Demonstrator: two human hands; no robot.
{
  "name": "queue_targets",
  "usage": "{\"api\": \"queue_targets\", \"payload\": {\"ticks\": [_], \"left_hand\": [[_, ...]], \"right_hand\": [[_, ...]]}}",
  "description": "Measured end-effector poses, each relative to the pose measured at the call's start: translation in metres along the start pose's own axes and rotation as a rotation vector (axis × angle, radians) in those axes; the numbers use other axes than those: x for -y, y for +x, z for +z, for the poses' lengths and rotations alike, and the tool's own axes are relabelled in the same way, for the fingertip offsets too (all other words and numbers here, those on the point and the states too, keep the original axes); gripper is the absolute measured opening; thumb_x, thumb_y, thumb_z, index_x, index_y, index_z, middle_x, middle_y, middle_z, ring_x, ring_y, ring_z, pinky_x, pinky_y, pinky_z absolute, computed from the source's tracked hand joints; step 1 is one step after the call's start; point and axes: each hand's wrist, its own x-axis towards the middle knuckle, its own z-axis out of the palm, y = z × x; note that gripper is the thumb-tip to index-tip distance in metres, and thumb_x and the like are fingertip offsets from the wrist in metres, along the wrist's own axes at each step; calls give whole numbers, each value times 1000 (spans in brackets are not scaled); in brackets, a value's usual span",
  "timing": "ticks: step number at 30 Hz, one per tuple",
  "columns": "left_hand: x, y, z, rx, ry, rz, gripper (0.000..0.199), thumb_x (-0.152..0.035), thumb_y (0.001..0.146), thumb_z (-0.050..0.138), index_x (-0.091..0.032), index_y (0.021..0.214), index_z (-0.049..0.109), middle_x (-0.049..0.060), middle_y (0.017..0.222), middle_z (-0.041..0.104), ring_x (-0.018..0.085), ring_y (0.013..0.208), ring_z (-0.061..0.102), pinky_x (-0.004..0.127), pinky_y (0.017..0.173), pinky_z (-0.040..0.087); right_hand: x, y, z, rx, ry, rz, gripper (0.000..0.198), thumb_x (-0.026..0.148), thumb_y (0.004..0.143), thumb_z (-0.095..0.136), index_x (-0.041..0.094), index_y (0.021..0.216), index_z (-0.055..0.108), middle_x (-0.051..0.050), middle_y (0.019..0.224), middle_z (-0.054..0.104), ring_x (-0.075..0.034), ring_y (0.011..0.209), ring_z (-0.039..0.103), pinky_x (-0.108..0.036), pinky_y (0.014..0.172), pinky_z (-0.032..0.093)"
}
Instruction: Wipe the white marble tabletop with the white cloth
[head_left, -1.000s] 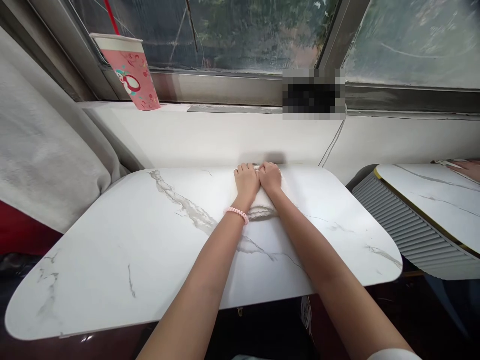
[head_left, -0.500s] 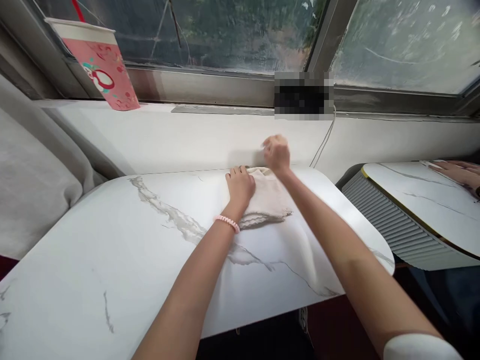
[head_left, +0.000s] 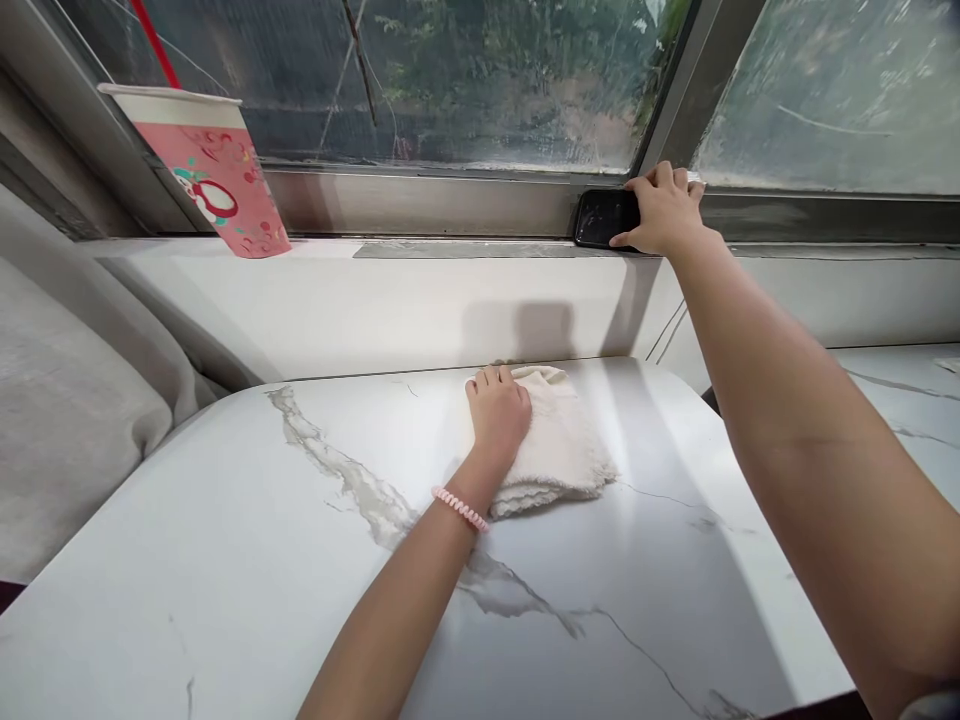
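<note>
Paper cup (head_left: 214, 185) stands on the sill (head_left: 450, 250), well beyond and left of the left hand (head_left: 499, 405). Off the right arm's reach line, so leave it alone. Folded cream cloth (head_left: 559, 440) lies flat on the counter (head_left: 225, 550), under the left hand and spreading out to its right. Light palm pressure should do; drag it and the layers would probably skew. Smartphone (head_left: 602, 218) sits on the sill, just left of the right hand (head_left: 667, 210), back toward the window frame (head_left: 667, 90). Best handled by opposite edges, no push on the screen; sill looks narrow, so a bump could tip it. Mind the thin cord (head_left: 666, 335) hanging below the right hand.

Hand state: left has fingers bent over the cloth's far left part, touching it; can't tell if fabric is pinched. Right is spread around the phone's right end, thumb at the near lower edge, other fingers up behind; contact likely, can't tell if the grip is closed.
</note>
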Motion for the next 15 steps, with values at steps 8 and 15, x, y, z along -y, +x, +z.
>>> {"api": "queue_targets", "payload": {"ticks": [8,15], "left_hand": [[1,-1,-1,3,19,6,22,-20,93,40,-12,99,59,14,98,63,29,97,55,41,86,38],[1,-1,0,-2,23,8,24,-20,93,38,-12,98,60,15,98,63,29,96,56,41,86,38]], "right_hand": [[-5,0,-4,39,-26,-23,62,48,70,81,32,120,49,-9,139,39,-34,131,27,-58,112,16],[-4,-4,-6,51,47,-30,52,57,79,71,30,117,48,-9,139,36,-34,131,21,-59,111,10]]}}
